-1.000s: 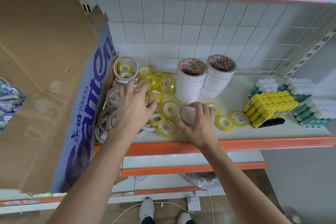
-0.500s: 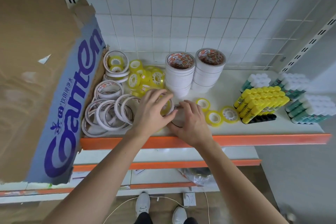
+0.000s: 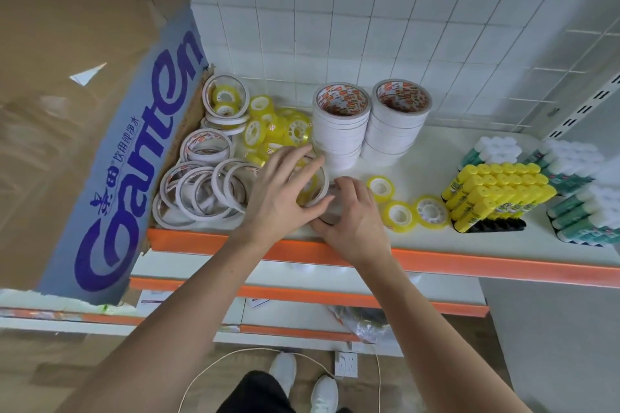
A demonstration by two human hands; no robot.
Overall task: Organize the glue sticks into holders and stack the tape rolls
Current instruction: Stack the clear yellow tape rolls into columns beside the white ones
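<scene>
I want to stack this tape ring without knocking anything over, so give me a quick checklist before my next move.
1. Left hand holds thin white tape ring: ok.
2. Right hand on second ring: cannot tell, mostly hidden.
3. Two tall white stacks upright: ok.
4. Path to stacks free of loose yellow rolls: ok.
5. Loose white rings at left sorted: not ok.

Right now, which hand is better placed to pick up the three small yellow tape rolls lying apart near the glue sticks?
The right hand. It rests just beside the three yellow rolls, while the left hand lies farther away, over the white ring.
</scene>
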